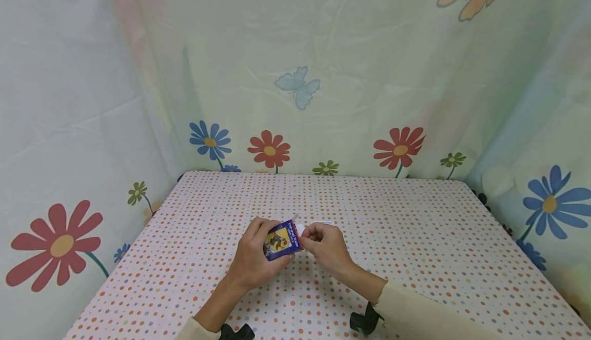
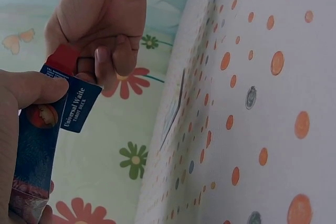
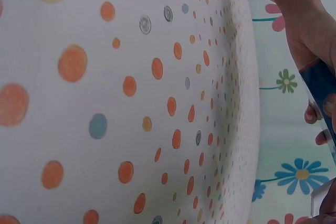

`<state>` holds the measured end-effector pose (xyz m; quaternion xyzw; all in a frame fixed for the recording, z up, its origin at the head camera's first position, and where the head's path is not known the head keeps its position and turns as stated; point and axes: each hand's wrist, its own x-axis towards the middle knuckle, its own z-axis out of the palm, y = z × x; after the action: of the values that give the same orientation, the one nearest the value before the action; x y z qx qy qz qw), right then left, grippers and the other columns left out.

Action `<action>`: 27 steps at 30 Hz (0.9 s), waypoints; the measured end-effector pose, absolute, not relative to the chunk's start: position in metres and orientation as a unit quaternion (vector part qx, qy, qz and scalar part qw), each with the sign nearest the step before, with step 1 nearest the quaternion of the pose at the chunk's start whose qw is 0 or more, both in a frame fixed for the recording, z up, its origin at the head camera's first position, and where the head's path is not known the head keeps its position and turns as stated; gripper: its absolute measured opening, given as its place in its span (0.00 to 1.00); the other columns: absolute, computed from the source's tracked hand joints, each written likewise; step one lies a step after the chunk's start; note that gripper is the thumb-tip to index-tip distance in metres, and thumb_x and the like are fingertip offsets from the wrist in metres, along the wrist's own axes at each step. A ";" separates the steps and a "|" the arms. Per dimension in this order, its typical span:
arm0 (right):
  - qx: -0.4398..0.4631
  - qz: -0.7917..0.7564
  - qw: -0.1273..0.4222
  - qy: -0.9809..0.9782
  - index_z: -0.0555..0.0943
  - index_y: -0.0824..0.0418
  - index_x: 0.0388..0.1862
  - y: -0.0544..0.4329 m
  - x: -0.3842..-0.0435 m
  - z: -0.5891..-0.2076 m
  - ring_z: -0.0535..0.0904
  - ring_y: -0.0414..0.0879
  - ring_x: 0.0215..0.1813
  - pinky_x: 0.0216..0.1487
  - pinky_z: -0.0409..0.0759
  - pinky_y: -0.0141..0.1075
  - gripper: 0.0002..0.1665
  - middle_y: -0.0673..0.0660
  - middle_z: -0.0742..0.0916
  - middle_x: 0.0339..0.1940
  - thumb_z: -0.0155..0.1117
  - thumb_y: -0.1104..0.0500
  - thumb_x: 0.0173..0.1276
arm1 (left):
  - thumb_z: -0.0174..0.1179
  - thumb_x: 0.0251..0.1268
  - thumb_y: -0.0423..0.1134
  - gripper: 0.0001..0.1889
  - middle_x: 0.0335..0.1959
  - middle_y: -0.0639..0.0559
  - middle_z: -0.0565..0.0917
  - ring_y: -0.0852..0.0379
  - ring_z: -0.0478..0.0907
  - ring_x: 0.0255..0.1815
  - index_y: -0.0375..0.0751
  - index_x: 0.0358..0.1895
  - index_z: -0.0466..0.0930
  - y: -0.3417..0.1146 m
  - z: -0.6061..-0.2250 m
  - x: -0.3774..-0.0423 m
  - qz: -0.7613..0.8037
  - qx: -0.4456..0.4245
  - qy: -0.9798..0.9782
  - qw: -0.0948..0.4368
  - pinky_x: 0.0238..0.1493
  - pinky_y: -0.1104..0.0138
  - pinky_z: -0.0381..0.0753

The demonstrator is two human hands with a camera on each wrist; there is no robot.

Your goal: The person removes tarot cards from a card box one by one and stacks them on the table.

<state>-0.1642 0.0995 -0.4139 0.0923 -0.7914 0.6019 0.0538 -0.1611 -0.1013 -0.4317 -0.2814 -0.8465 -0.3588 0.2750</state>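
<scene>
"Where's the box?"

"The blue card box (image 1: 281, 242) is just below the middle of the head view, tilted and raised over the dotted table (image 1: 415, 247). The left hand (image 1: 253, 255) grips it by its sides, thumb along the near edge."

"And the right hand (image 1: 330, 247)?"

"At the box's printed end, in the left wrist view's upper left. Its fingers are curled, and it seems to pinch the red flap (image 2: 63, 59); the thumb's contact is partly hidden."

"So which step is it?"

"Working the end flap, I'd judge. Whether that's opening or closing, I can't tell."

"What does the next move call for?"

"A steady left grip that doesn't squash the cardboard, and a light right pinch that follows the fold without tearing it."

"Anything else on the table?"

"A thin flat thing (image 2: 173, 111), near the left wrist view's centre; too edge-on to name."
</scene>
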 end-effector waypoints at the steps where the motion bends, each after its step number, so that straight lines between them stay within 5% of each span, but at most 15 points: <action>1: 0.093 0.602 0.051 -0.791 0.81 0.63 0.28 0.100 -0.164 -0.413 0.71 0.40 0.23 0.23 0.68 0.29 0.06 0.52 0.80 0.21 0.69 0.68 0.63 | 0.81 0.45 0.47 0.37 0.51 0.52 0.75 0.60 0.74 0.44 0.41 0.61 0.77 -0.101 -0.432 -0.161 -0.359 -0.282 -0.846 0.275 0.41 0.68 0.81; 15: 0.067 0.652 0.018 -0.755 0.80 0.66 0.30 0.102 -0.166 -0.419 0.78 0.47 0.27 0.24 0.69 0.29 0.03 0.55 0.84 0.22 0.66 0.68 0.63 | 0.81 0.45 0.47 0.36 0.50 0.53 0.74 0.61 0.74 0.44 0.43 0.60 0.77 -0.101 -0.431 -0.160 -0.362 -0.276 -0.848 0.270 0.41 0.69 0.81; 27: 0.077 0.693 -0.040 -0.715 0.78 0.69 0.33 0.108 -0.166 -0.421 0.66 0.40 0.17 0.19 0.62 0.28 0.06 0.58 0.84 0.21 0.64 0.67 0.68 | 0.81 0.45 0.47 0.37 0.50 0.51 0.75 0.58 0.74 0.43 0.42 0.61 0.77 -0.101 -0.432 -0.160 -0.358 -0.281 -0.847 0.276 0.41 0.68 0.81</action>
<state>-0.1664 0.1080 -0.4212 0.0767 -0.7154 0.6934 -0.0396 -0.1605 -0.1012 -0.4317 -0.2807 -0.8469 -0.3575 0.2759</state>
